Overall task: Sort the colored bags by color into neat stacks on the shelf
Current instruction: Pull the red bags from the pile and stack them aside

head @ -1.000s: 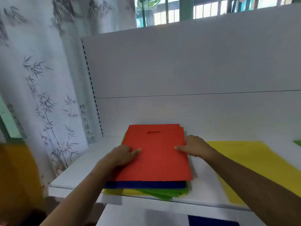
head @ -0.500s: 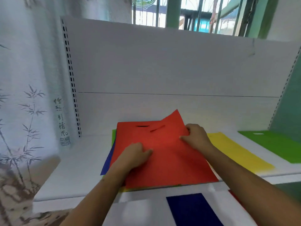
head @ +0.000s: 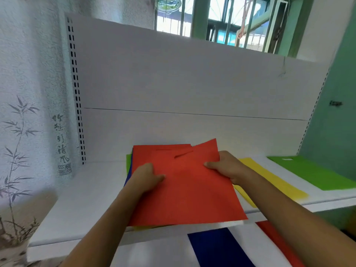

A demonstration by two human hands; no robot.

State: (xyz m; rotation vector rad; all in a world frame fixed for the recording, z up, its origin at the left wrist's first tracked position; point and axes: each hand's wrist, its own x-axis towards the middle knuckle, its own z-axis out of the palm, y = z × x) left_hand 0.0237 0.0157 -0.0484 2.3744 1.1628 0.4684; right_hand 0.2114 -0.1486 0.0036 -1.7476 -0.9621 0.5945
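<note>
While both hands pinch it | top red bag (head: 185,189) tilted, corner lifted

Bright daylight from window (head: 221,22) above; soft shadows, slight blur, wide-angle edge bending.

A white shelf (head: 92,191) carries a mixed pile of bags (head: 185,189), red on top, apparently green lowest. Beside it lie a yellow bag (head: 273,182) and a green bag (head: 316,174), flat.
</note>
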